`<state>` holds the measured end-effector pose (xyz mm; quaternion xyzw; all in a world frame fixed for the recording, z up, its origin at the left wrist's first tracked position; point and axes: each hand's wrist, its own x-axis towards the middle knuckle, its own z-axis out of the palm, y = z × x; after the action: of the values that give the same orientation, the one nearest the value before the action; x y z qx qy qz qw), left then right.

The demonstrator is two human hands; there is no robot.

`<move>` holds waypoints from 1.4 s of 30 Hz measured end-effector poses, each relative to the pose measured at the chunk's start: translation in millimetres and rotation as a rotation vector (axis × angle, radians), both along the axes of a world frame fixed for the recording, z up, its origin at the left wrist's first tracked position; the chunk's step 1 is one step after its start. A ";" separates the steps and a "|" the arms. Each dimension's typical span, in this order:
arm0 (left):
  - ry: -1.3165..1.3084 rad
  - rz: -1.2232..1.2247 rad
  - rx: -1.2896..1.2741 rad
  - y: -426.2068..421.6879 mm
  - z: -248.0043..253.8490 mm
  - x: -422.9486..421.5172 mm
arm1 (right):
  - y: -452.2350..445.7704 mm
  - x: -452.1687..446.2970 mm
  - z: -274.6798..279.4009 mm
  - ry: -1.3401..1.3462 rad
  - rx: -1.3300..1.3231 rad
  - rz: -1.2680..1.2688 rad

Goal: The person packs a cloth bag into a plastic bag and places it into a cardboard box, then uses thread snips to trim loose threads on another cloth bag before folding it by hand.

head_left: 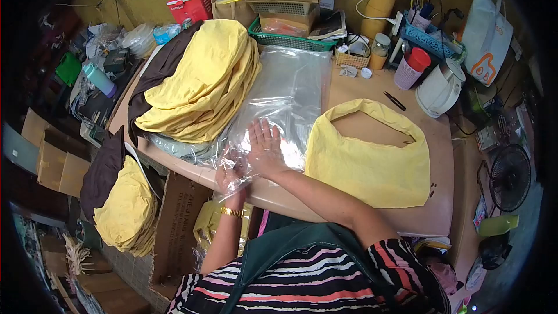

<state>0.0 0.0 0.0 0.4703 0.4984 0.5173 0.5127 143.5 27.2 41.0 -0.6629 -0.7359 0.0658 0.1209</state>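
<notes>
Clear plastic bags (293, 75) lie in a flat stack at the middle of the table. My right hand (266, 148) rests palm down on the plastic, its fingers spread. Beneath the loose near edge of the clear plastic is my left hand (231, 171), seen through the shiny film; its fingers are partly hidden by glare. A yellow cloth bag (369, 166) with a wide shoulder loop lies flat on the right of the plastic. On the left rises a tall pile of folded yellow cloth bags (203, 81) with dark brown cloth (168, 70) along its side.
Black snips (394, 100) lie beyond the yellow bag. A kettle (440, 88), a red cup (417, 60) and a green basket (290, 40) stand along the back. Another yellow and brown pile (125, 206) and a cardboard box (180, 227) are at the lower left.
</notes>
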 end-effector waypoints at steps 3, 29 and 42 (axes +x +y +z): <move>-0.587 0.064 -0.121 -48.3 58.9 34.7 | 21.1 7.7 -7.6 0.105 0.108 -0.045; -1.146 0.008 0.628 -156.3 283.9 -177.5 | 0.6 -0.2 57.1 0.079 -0.373 0.278; 0.960 -0.546 0.822 -82.8 202.4 31.6 | -141.8 70.8 110.4 1.619 -0.145 0.383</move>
<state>31.6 -82.8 202.4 0.9125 0.2971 0.2509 0.1270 214.3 -114.7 151.4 -0.2803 -0.5154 0.5884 0.5564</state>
